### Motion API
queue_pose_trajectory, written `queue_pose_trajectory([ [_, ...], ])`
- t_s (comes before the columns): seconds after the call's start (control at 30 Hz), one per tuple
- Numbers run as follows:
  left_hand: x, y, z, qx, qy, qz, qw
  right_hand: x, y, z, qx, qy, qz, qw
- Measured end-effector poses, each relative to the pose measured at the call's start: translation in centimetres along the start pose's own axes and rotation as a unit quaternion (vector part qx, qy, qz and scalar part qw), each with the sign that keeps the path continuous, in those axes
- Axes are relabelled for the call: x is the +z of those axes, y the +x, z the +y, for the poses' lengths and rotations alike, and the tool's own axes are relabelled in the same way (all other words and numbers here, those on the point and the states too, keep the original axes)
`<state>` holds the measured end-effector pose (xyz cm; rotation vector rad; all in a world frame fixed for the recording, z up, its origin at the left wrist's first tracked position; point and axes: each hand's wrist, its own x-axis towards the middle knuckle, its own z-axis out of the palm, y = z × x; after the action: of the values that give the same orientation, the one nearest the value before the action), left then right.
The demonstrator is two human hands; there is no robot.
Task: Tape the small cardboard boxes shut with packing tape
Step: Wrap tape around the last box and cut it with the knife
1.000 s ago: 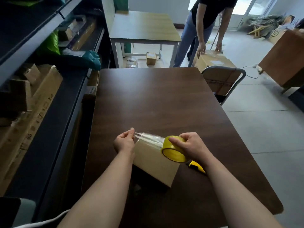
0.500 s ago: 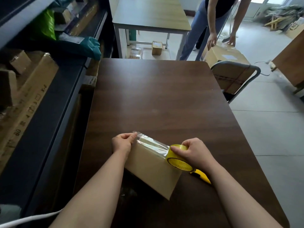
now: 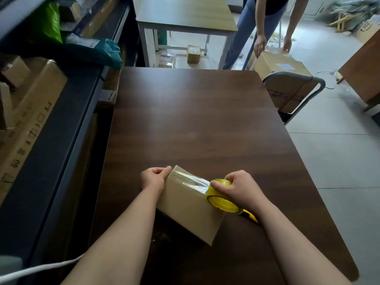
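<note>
A small cardboard box (image 3: 188, 210) lies tilted on the dark wooden table (image 3: 195, 124) near its front edge. A strip of clear tape (image 3: 191, 181) runs along the box's upper edge. My left hand (image 3: 154, 177) pinches the free end of the tape at the box's far left corner. My right hand (image 3: 239, 189) grips the yellow tape roll (image 3: 221, 199) at the box's right end, thumb on the roll's rim.
A yellow utility knife (image 3: 249, 215) lies on the table under my right wrist. Shelves with boxes and bags (image 3: 37, 95) line the left side. A chair holding a large box (image 3: 292, 91) stands at the right, where another person (image 3: 265, 21) bends over a carton.
The tape strip has come down from above the box onto its upper edge. The roll has moved right toward the box's end, and the view has tilted down.
</note>
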<state>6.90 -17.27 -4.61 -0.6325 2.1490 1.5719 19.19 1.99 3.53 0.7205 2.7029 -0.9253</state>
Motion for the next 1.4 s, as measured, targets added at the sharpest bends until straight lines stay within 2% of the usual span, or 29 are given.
queue_pose_trajectory([
  [0.17, 0.1, -0.4, 0.3, 0.024, 0.062, 0.013, 0.998, 0.3, 0.0, -0.2, 0.007, 0.000, 0.001, 1.000],
  [0.3, -0.4, 0.4, -0.2, -0.007, 0.194, 0.047, 0.980, 0.4, 0.0, -0.3, 0.007, 0.001, -0.002, 1.000],
  [0.4, 0.1, -0.5, -0.7, 0.113, 0.164, 0.055, 0.978, 0.4, 0.0, -0.3, 0.008, 0.001, -0.001, 1.000],
  [0.47, 0.7, -1.9, -1.2, 0.211, 0.169, 0.042, 0.962, 0.4, 0.0, -0.4, 0.008, 0.000, -0.001, 1.000],
  [0.53, 1.3, -3.4, -2.2, 0.265, 0.223, 0.002, 0.938, 0.2, -0.2, -0.7, 0.002, -0.014, 0.002, 1.000],
  [0.6, 1.7, -4.3, -3.3, 0.286, 0.306, -0.025, 0.908, 0.1, -0.5, -0.8, -0.007, -0.040, 0.005, 0.999],
  [0.67, 1.6, -4.4, -4.0, 0.290, 0.380, -0.026, 0.878, 0.0, -0.8, -0.6, -0.011, -0.057, 0.005, 0.998],
  [0.73, 1.5, -4.5, -4.1, 0.281, 0.413, -0.009, 0.866, -0.1, -1.2, 0.0, -0.010, -0.049, 0.001, 0.999],
  [1.0, 1.6, -5.0, -4.0, 0.262, 0.395, 0.009, 0.881, -1.3, -3.8, 4.8, 0.027, -0.105, 0.048, 0.993],
  [1.4, 1.9, -5.3, -4.0, 0.251, 0.441, 0.010, 0.862, 1.5, -5.4, 8.9, 0.085, -0.079, 0.043, 0.992],
])
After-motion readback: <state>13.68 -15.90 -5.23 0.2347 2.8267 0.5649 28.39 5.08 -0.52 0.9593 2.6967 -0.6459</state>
